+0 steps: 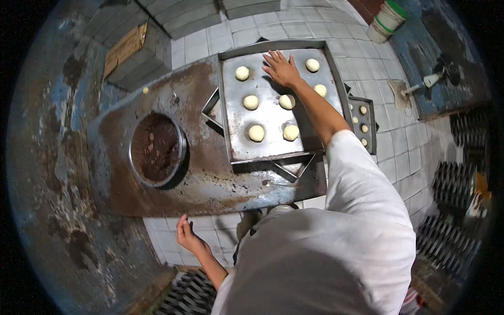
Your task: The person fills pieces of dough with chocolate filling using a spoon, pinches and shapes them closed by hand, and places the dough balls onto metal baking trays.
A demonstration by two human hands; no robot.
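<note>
Currently I have seven pale balls (256, 133) in view on the tray (270, 118), which lies over more trays (214, 109) on the surface (210, 152). My right hand (282, 71) is spread palm down at the tray's far end, gripping nothing I can see; whether something sits beneath the palm, I cannot tell. My left hand (191, 239) hangs just off the surface's near edge, loosely curled and empty as far as shows. The bowl (184, 149) of dark mix (152, 149) stands to the tray's left. To work well here, I'd keep the palm level, spread any pressure evenly, lift straight up, and hold the forearm (320, 113) clear of the balls beside it.
</note>
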